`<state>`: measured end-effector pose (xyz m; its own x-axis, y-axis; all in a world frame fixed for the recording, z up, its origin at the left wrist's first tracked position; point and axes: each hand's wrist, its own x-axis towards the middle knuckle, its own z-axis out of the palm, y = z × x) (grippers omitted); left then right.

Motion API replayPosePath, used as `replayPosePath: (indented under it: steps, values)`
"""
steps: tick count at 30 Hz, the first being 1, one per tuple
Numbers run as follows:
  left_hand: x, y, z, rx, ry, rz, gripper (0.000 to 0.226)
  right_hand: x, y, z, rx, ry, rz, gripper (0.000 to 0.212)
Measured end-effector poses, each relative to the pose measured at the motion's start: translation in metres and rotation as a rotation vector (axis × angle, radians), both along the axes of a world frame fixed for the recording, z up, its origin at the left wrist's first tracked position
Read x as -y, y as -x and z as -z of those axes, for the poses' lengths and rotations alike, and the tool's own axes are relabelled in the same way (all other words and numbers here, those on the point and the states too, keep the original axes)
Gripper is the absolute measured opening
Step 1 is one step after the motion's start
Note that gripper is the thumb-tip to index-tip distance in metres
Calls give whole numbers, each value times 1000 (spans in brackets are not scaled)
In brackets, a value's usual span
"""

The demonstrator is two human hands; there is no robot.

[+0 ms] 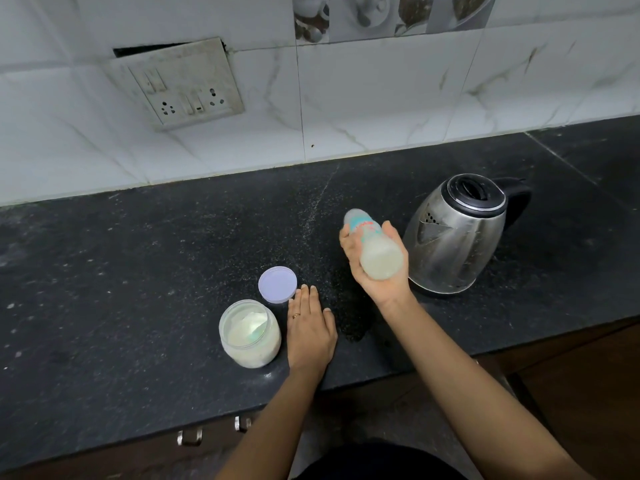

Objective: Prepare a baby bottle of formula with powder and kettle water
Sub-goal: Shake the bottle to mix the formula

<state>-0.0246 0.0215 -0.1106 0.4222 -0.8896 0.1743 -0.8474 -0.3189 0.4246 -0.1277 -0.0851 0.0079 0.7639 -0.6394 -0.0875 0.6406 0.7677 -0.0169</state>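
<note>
The right hand (pixel 355 263) holds the baby bottle (pixel 375 249) up in the air, over the right part of the counter (pixel 138 271). The palm faces up and the fingers and thumb curl round the bottle. The bottle is tipped on its side. Its top points away to the wall and its bottom points to the person. There is pale, milky stuff inside it. The bottle looks a bit blurry.

The kettle (pixel 457 237) stands just beside the bottle, on its right. It is shiny with a black lid and a black handle.

The left hand (pixel 310 327) lies flat on the counter, near the front edge. Its fingers are straight and close together, and it holds nothing. One finger has a ring (pixel 296 315). This hand is well apart from the bottle.

The powder jar (pixel 249 332) stands open, just left of the left hand. It has white powder in it. The jar's round lid (pixel 277 284) lies on the counter behind the jar, just beside the left fingertips.
</note>
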Motion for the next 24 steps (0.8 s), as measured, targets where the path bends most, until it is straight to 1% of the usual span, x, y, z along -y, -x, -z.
replayPosePath:
  steps: [1, 2, 3, 4, 6, 7, 8, 9, 10, 12, 13, 14, 15, 16, 17, 18, 20, 21, 22, 23, 24]
  values:
    - [0, 0, 0, -2, 2, 4, 59, -1, -1, 2, -19, 88, -69, 69]
    - [-1, 0, 0, -3, 7, 6, 59, -1, 0, 4, -74, 200, -88, 64]
    - [0, 0, 0, -6, 9, 4, 59, -2, -2, -2, -133, 264, -84, 65]
    - [0, 0, 0, -9, 8, 2, 59, -1, -4, -4, -182, 295, -77, 71]
    - [0, 0, 0, -8, 8, 0, 60, 2, -4, 1, -218, 208, -84, 87]
    - [0, 0, 0, -6, 12, 3, 60, 5, -3, 10, -156, 181, -124, 87]
    - [0, 0, 0, -4, 17, 7, 60, 4, -3, 12, -157, 229, -172, 81]
    - [0, 0, 0, -5, 24, 9, 59, 3, -1, 20, -217, 297, -185, 75]
    - [1, -1, 0, -9, 29, 8, 59, 2, 2, 24, -253, 303, -182, 73]
    - [0, -1, 0, -13, 21, 2, 60, -6, -1, 19, -317, 339, -148, 83]
    - [0, 0, 0, -12, 18, -1, 60, -7, 0, 22, -309, 265, -141, 88]
    - [-1, -1, 0, -10, 17, -1, 60, -5, 0, 28, -250, 179, -141, 89]
    - [-1, 0, -1, -9, 18, 1, 59, -3, 1, 33, -205, 132, -130, 84]
    - [-1, 0, -1, -9, 17, 6, 59, -3, 3, 34, -211, 158, -142, 77]
    - [-1, 0, -1, -10, 17, 10, 59, -3, 5, 38, -278, 210, -142, 72]
    - [-1, 0, -1, -12, 19, 10, 59, -2, 7, 37, -343, 245, -119, 73]
    - [0, 0, 0, -12, 11, 4, 59, -2, 2, 25, -407, 304, -134, 88]
    - [0, -1, 0, -9, 5, 4, 59, 0, 1, 24, -404, 262, -127, 96]
    - [-1, 0, 0, -6, 5, 5, 59, 1, 2, 28, -391, 216, -114, 100]
    - [0, -1, 0, -6, 9, 7, 59, 4, 2, 30, -369, 210, -118, 98]
    - [-1, -1, 0, -8, 13, 10, 59, 3, 2, 29, -359, 247, -145, 93]
